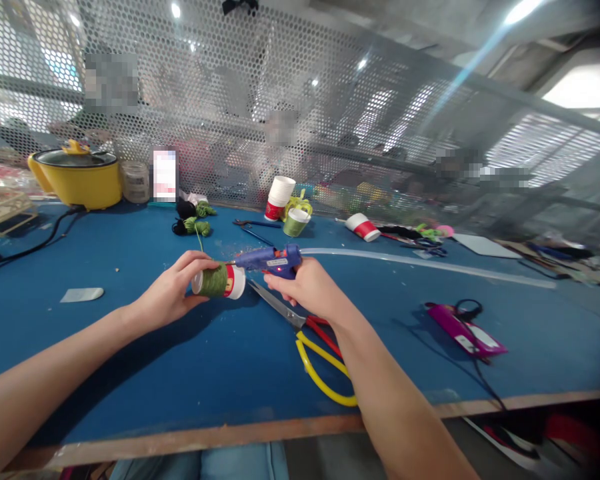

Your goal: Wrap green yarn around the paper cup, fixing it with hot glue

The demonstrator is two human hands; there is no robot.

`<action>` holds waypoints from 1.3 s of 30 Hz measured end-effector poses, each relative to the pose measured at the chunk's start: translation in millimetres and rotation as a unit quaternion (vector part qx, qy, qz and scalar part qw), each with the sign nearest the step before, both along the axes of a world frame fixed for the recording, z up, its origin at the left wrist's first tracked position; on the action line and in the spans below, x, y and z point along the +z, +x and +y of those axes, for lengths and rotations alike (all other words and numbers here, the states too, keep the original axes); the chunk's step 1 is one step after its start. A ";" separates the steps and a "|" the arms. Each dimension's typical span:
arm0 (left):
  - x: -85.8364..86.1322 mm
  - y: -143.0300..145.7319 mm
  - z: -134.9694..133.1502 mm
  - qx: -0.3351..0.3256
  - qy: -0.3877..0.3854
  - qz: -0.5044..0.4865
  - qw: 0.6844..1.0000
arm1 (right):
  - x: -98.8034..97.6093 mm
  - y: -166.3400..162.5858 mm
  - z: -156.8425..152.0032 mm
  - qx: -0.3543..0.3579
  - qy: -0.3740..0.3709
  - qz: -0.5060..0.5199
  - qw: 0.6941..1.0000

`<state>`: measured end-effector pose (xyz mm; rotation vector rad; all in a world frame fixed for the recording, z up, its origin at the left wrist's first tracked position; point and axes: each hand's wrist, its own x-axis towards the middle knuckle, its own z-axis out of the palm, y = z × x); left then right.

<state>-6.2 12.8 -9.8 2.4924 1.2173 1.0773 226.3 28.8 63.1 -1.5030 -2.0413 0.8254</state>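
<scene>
My left hand [173,293] is closed round a paper cup [219,281] lying on its side, wrapped in green yarn with a red and white rim showing. A strand of green yarn runs from the cup up to yarn bundles [196,227] further back. My right hand [307,285] grips a blue hot glue gun [273,260], its nozzle touching the yarn-wrapped cup. A long clear glue stick [430,265] trails from the gun's back toward the right.
Yellow-and-red-handled scissors [310,340] lie under my right wrist. A magenta packet [465,330] with a cable lies to the right. Stacked paper cups [280,197], a green cup [297,223], a tipped cup [363,227], pliers [253,228] and a yellow pot [77,177] stand at the back of the blue table [130,373].
</scene>
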 end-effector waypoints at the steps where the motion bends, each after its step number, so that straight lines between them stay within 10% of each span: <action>1: 0.1 0.0 0.1 0.002 -0.004 -0.004 1.000 | 0.3 0.1 -0.1 0.000 -0.001 -0.001 1.000; 39: -0.3 0.7 3.3 0.038 -0.220 -0.158 0.962 | 1.5 2.1 -2.0 0.014 0.002 -0.011 1.000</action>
